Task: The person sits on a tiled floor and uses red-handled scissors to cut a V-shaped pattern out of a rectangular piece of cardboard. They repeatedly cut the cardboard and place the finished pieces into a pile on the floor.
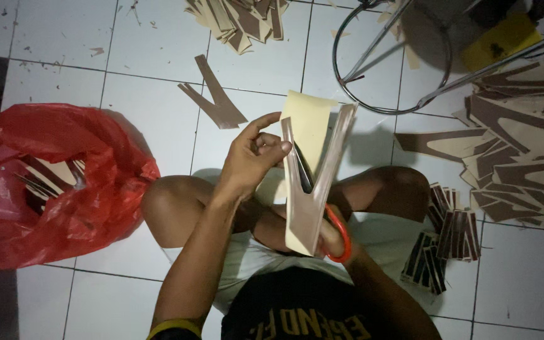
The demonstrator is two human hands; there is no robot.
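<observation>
Head view, person cross-legged on white tile floor (158, 94). Work is dead centre: a Y-shaped card cutout (313, 182), tan with pale yellow backing, held upright over the lap.

Left hand (253, 157) at 9 o'clock of the cutout: thumb and fingers pinch the left arm of the Y, index raised and curled over the top, the rest pressed together behind the card. Firm pinch, not spread.

Right hand (328, 236) at 6 o'clock, mostly hidden behind the card. It works red-handled scissors (338, 230); the dark blades run up into the notch of the Y. Fingers sit in the loop, closed round the handle; how far the blades gape I cannot tell.

To do this cut well, my read: keep the pinch close to the cut line so the card doesn't flex, feed the card into the blades, short bites near the notch.

Around: red plastic bag (45, 182) of offcuts at 9 o'clock, stacks of cut pieces (517, 157) at 3 o'clock, small bundled strips (448, 239) at 4, more pieces (240, 19) at 12, wire stool frame (398, 56) at 1.
</observation>
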